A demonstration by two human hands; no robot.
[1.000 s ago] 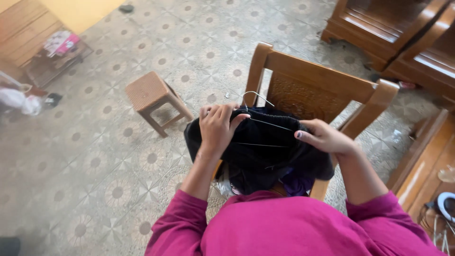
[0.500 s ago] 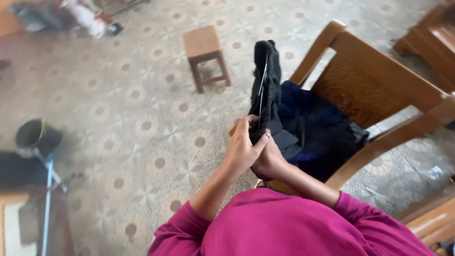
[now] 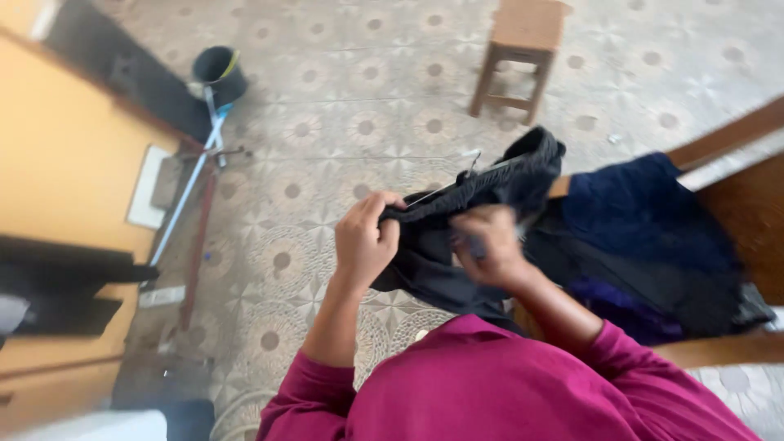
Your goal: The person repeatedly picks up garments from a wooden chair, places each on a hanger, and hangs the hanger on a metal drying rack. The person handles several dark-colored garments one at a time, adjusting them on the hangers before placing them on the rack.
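Our left hand point(image 3: 365, 238) grips one end of the black garment point(image 3: 478, 192) on its wire hanger point(image 3: 457, 181), and our right hand point(image 3: 488, 245) pinches the cloth just beside it. We hold it above the patterned floor, beside the wooden chair point(image 3: 739, 188) heaped with dark clothes point(image 3: 645, 237); a small wooden stool point(image 3: 523, 41) stands well beyond the chair.

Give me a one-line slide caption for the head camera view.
Both hands, left hand and right hand, grip a black garment on a wire hanger beside a clothes-piled wooden chair.
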